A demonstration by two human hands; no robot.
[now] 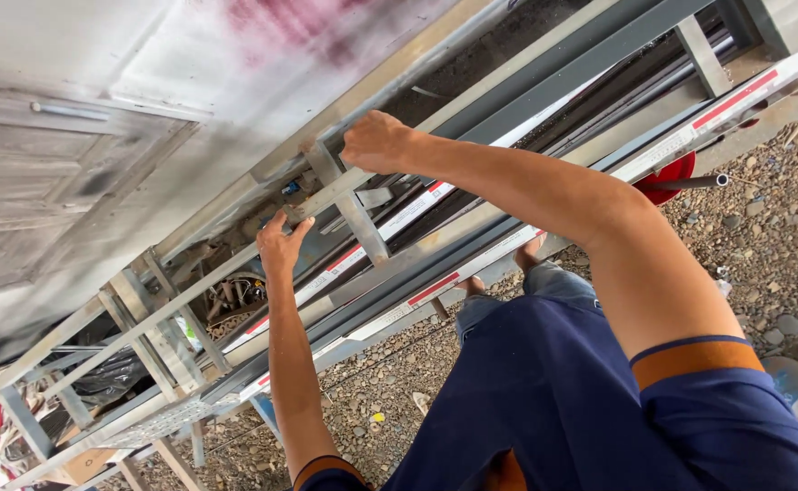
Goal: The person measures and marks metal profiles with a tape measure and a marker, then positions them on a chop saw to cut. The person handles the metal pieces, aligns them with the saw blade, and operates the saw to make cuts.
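risk: your footing on the gravel ground (763,245) is hidden, so a slip while you lean in would load both arms. your left hand (281,244) wraps its fingers around the grey metal rail (190,295) at 9 o'clock. your right hand (376,141) is closed over the same rail near a cross bracket (349,205), at 12 o'clock, under the pale panel (144,109).
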